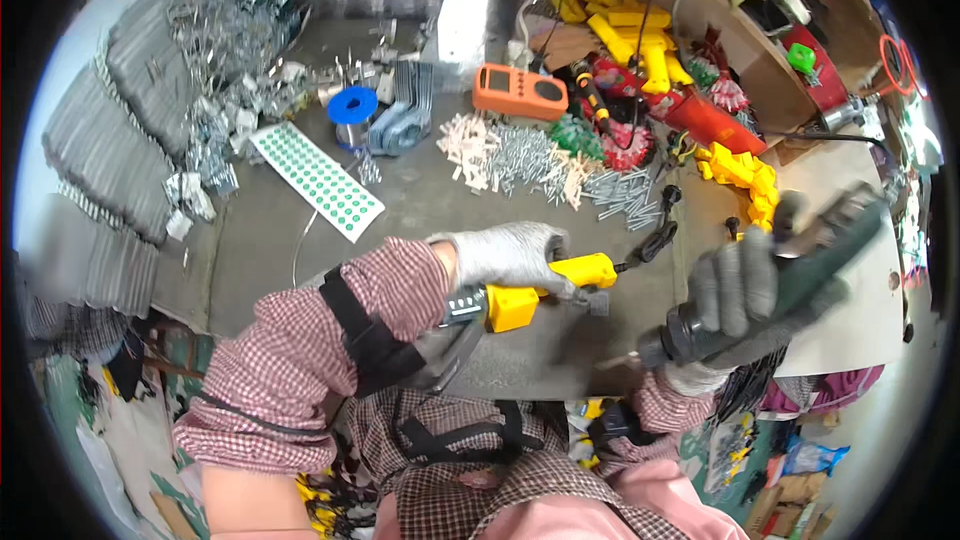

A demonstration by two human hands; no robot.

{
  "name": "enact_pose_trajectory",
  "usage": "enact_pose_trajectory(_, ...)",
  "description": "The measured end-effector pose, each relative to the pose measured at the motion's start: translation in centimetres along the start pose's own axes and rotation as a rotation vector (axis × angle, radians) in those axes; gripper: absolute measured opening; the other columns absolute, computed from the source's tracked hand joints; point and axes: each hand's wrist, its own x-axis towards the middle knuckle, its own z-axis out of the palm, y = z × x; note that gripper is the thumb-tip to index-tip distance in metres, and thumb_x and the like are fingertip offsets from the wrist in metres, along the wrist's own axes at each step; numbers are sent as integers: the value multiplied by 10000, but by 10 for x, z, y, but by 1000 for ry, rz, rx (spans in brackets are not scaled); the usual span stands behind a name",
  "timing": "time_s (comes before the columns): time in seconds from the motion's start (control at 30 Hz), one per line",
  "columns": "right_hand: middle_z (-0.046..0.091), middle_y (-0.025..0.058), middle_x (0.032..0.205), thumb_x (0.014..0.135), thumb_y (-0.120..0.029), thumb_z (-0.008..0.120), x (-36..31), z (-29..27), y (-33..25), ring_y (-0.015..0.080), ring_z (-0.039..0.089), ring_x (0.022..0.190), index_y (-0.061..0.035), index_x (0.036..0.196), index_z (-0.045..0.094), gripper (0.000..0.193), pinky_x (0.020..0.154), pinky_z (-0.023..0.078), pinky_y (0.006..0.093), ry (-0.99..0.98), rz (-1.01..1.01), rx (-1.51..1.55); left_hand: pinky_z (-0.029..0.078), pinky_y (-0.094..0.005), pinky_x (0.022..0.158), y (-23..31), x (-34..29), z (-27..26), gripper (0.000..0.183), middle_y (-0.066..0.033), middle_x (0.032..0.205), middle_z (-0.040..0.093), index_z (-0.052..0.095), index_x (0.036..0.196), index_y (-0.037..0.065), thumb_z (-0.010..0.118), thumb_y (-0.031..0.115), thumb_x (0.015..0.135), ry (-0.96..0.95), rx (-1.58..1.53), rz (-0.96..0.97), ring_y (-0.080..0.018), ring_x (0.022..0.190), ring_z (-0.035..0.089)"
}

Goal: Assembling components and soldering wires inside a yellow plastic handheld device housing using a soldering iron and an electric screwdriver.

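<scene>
My left hand (510,255), in a grey work glove, is closed over a yellow-handled device (512,310) near the front of the dark worktop (400,210). The device has a dark end on its left, and a short black cord (657,238) lies off its right end. At the right, my gloved right hand (735,290) grips a dark green and black power screwdriver (835,240). The screwdriver is tilted, its narrow end toward the lower left and the thick end up to the right; it is blurred by motion.
Behind my hands lie a heap of screws (520,155), an orange meter (520,92), a blue-rimmed solder spool (352,105) and a green-dotted sticker sheet (318,180). Stacked grey metal plates (105,160) line the left. Yellow housings (640,40) sit at the back right, small yellow parts (740,180) nearer.
</scene>
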Motion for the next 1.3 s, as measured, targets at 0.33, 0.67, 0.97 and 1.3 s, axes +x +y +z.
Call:
enact_pose_trajectory(0.33, 572, 228, 1268, 845, -116, 738, -196, -160, -126, 426, 590, 1167, -104, 1562, 341, 820, 1025, 474, 468, 550, 686, -2344, 526, -307, 766, 16, 22, 5, 644, -51, 993, 723, 672, 1227, 8, 789, 499, 827, -114, -65, -13, -128, 857, 638)
enact_pose_trajectory(0.67, 699, 283, 1041, 939, -370, 604, -28, -275, -64, 456, 673, 993, -51, 1187, 637, 406, 883, 520, 553, 306, 691, -2280, 539, -474, 904, 59, -10, 60, 588, -172, 1164, 702, 622, 1298, 116, 709, 522, 883, 265, 487, 37, -379, 1069, 676)
enact_pose_trajectory(0.97, 592, -21, 1001, 1026, -216, 609, 74, 1, -48, 43, 554, 962, -100, 1248, 624, 251, 732, 511, 211, 311, -130, -898, 479, -356, 1019, 171, -54, -12, 631, -130, 1353, 612, 525, 1388, 5, 818, 228, 875, 472, -192, 406, -203, 1233, 568)
enact_pose_trajectory(1.3, 418, 123, 1566, 1080, -180, 394, 54, -52, -25, 228, 538, 1319, -62, 1606, 233, 563, 1103, 448, 334, 15, 386, -725, 457, -341, 1093, 215, -636, -1, 583, -112, 1247, 661, 429, 1475, -63, 452, 355, 1070, 1348, 25, 307, -189, 1197, 622)
